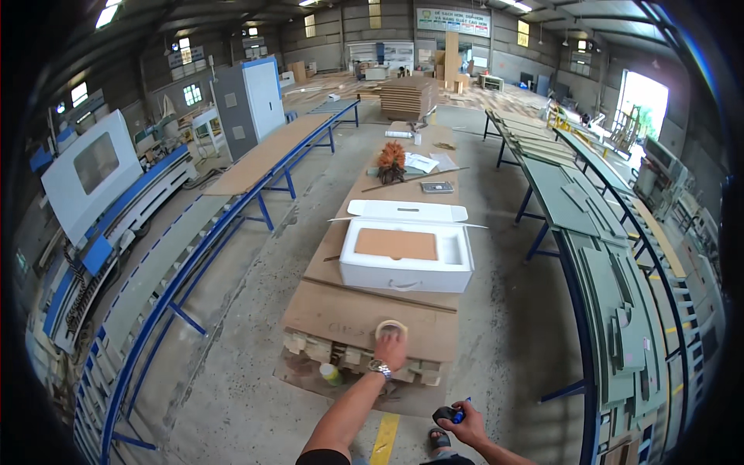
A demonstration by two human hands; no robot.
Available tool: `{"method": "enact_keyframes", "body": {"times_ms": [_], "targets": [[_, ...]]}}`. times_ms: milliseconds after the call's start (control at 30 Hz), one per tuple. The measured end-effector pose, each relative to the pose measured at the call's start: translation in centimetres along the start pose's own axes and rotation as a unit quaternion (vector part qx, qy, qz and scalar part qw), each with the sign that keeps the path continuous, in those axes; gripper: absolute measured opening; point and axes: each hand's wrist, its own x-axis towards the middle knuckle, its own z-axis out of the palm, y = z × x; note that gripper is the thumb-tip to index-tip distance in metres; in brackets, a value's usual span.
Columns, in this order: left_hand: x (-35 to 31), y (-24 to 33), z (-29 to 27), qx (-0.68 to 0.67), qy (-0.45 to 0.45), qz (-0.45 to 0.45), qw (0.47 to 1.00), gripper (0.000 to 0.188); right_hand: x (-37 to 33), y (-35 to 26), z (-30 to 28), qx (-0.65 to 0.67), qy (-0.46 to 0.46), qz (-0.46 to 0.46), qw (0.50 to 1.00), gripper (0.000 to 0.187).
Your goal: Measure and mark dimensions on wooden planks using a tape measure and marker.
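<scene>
My left hand [392,350], with a metal watch [380,368] on its wrist, reaches to the near end of the board-topped stack [325,304]. Its fingers close on a pale ring-shaped roll of tape [391,323]; the fingertips are slightly blurred. Low at the front, beside the stack, my right hand [470,428] grips a small black-and-blue tool [449,415], whose exact kind I cannot make out. Beyond the tape stands an opened white carton [407,277] with a brown cardboard insert [397,244] in white foam. A small bottle with a yellow-green label [331,375] is left of my left forearm.
Behind the carton lie a grey flat case [437,187], an orange tufted plant-like thing [391,157], papers [421,163] and a white can [398,134]. Blue-framed roller tables run along the left [203,275] and right [580,341], carrying boards. A panel stack [407,98] rises at the far end.
</scene>
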Motion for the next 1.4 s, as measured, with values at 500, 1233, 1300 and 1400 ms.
{"method": "enact_keyframes", "body": {"times_ms": [500,1233,1300,1400], "targets": [[-30.3,-30.0,-17.8,-0.571,0.134,-0.231,0.777,0.031,1.6,-29.8,35.7,-0.008,-0.215,-0.261,0.941,0.076],[-22.0,-75.2,-35.1,-0.194,0.192,-0.22,0.937,0.028,24.6,-63.8,75.5,-0.001,-0.383,-0.36,0.851,0.049],[-19.8,-80.9,-32.5,-0.657,0.156,-0.426,0.602,0.019,27.6,-66.4,75.8,0.009,-0.334,-0.335,0.881,0.049],[-13.9,-85.9,-32.2,-0.677,0.031,-0.385,0.627,0.017,33.2,-68.4,77.5,0.0,-0.278,-0.29,0.916,0.05]]}}
